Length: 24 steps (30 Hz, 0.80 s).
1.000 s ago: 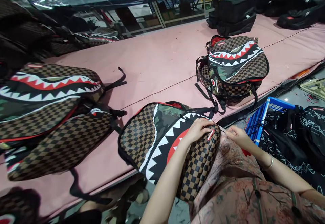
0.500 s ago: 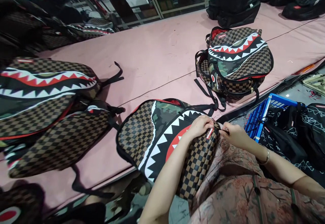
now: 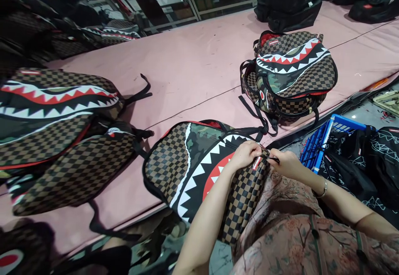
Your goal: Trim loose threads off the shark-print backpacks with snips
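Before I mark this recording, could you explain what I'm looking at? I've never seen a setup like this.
There's no machine: the bare left hand and right hand belong to someone wearing the camera on their head, so every picture looks forward and down from there. The left hand rests on the nearest backpack, beside its red label; the right pinches a small dark piece at its edge, too small to identify. More patterned backpacks lie left and right on the pink table, with black bags farther back.
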Available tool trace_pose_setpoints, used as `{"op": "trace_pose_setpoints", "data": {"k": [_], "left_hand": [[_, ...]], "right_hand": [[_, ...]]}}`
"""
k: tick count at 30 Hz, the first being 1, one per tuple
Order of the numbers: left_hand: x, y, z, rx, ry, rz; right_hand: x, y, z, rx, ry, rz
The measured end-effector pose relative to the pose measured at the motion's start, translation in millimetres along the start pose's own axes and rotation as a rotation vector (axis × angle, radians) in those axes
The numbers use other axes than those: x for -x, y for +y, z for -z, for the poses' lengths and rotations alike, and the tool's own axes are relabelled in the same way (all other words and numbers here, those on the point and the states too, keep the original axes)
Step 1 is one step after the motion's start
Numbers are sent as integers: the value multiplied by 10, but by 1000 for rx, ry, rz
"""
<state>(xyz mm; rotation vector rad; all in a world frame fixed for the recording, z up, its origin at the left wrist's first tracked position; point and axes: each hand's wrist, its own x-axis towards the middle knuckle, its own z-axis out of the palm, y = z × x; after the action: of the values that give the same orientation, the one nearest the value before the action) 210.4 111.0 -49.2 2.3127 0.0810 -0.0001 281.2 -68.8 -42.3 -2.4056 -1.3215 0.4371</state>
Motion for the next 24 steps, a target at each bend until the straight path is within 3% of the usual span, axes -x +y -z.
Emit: {"op": "trace_pose_setpoints", "data": {"k": [5, 7, 9, 11, 13, 15, 17, 20, 24], "left_hand": [[75, -77, 85, 82, 269, 199], [212, -114, 135, 51, 400, 286], [414, -122, 152, -63, 507, 282], [640, -90, 115, -176, 538, 190], [840, -30, 26, -227, 453, 55], [973, 39, -89, -266, 394, -47], [1031, 103, -200, -339, 431, -95], [1019, 176, -324, -414, 534, -116], [985, 227, -411, -425, 661, -90]], "right_hand": [[30, 46, -5, -251, 52, 53], [72, 68, -8, -369, 91, 42], [130, 89, -24, -487, 92, 22], [194, 98, -51, -672, 15, -22], [254, 84, -83, -949, -138, -137], [303, 46, -110, -1234, -319, -294], [338, -4, -126, -1428, -461, -423], [374, -79, -136, -1530, -588, -528], [418, -164, -161, -1534, -647, -593]]}}
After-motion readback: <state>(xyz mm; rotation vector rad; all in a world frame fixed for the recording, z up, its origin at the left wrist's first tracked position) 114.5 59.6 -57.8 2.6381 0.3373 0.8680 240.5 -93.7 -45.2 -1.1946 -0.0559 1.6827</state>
